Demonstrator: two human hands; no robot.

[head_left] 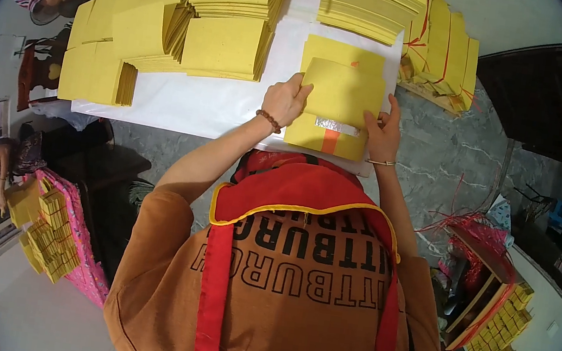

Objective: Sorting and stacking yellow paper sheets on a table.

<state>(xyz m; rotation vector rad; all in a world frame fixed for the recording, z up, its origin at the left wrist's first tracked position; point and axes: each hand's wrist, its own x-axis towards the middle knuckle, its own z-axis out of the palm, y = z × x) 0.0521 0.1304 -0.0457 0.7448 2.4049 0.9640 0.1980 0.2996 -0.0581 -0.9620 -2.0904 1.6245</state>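
In front of me on the white-covered table (pixel 183 111) lies a pile of yellow paper, with a yellow sheet (pixel 343 88) on top. Below that sheet's near edge show a silver foil strip (pixel 330 124) and an orange-red band (pixel 330 141). My left hand (pixel 285 101), with a beaded bracelet on its wrist, pinches the sheet's left edge. At the right edge, the thumb of my right hand (pixel 384 132) presses the paper while its index finger points up. The undersides of the fingers are hidden.
Stacks of yellow paper (pixel 223 47) cover the table's left and far side. Bundles tied with red string (pixel 446 52) stand beyond its right edge. Red strings (pixel 475 236) hang over a wooden rack at right. Other people are at far left and lower left.
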